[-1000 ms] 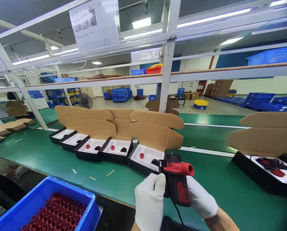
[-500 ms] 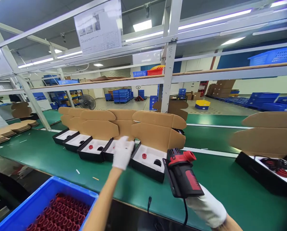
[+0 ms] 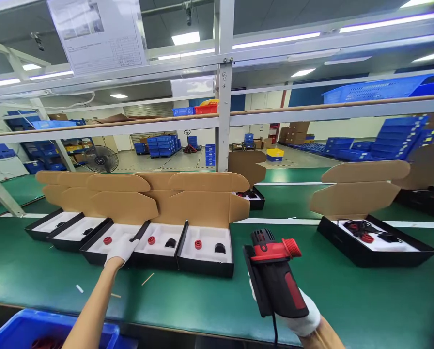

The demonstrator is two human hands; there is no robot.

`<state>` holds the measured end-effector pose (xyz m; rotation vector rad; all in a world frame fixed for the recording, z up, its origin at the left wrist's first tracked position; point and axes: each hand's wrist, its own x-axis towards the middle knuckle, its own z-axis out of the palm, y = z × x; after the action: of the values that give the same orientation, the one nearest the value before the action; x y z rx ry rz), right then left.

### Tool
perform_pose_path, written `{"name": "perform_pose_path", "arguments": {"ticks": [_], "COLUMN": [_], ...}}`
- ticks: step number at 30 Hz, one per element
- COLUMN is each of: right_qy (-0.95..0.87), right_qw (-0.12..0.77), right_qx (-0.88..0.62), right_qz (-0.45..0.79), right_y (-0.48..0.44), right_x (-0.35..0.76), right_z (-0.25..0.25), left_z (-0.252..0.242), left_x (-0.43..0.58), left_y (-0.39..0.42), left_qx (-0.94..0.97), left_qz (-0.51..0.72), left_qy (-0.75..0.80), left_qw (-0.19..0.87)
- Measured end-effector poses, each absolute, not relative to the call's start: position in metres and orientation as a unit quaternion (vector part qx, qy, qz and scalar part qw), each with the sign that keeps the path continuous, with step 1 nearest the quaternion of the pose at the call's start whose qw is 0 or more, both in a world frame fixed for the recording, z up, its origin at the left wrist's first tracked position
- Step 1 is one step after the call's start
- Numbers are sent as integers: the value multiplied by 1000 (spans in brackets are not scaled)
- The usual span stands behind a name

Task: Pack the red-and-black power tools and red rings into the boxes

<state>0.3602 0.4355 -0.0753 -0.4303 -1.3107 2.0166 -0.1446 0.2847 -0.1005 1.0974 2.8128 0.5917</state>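
By the right hand [image 3: 306,314], in a white glove, a black and red power tool [image 3: 277,286] is held at about five o'clock of the view, above the green table [image 3: 188,303]. Its body is gripped by the fingers of this hand, of which most are hidden behind it. The tool is tilted; its red threaded neck [image 3: 291,247] is pointed toward three o'clock, and its black cord [image 3: 274,329] is let down toward six o'clock. The left hand [image 3: 120,249], also gloved in white, is placed at eight o'clock, at the front of the third box [image 3: 95,259] from the left in a row of five. At two o'clock of this hand a black piece [image 3: 132,238] is partly seen; whether it is touched, and whether these fingers are wide or narrow, cannot be told. At ten o'clock of the same hand a red ring [image 3: 108,240] is seen inside the box. A similar ring and black piece are contained in both the fourth box [image 3: 155,262] and the fifth box [image 3: 206,269]. Between three and four o'clock, another open box [image 3: 395,259] is seen, in which a black cable [image 3: 362,227] is laid.
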Motion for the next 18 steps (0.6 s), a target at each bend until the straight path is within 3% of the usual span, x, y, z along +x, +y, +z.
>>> {"name": "perform_pose_path", "arguments": {"ticks": [6, 11, 14, 18], "right_qy": [-658, -746, -763, -756], "right_qw": [294, 283, 268, 285], "right_qx": [-96, -143, -165, -157], "right_qz": [686, 586, 564, 568], "right_y": [428, 429, 424, 420], "right_x": [363, 368, 369, 374], "right_z": [-15, 2, 7, 9], "left_z": [-94, -60, -38, -29], "left_x": [-81, 51, 145, 205], "left_y": [303, 318, 319, 321], "left_qx": [366, 424, 581, 622], "left_qz": [254, 379, 548, 611], "left_qy": [895, 821, 599, 489], "left_qw": [21, -59, -66, 24]}}
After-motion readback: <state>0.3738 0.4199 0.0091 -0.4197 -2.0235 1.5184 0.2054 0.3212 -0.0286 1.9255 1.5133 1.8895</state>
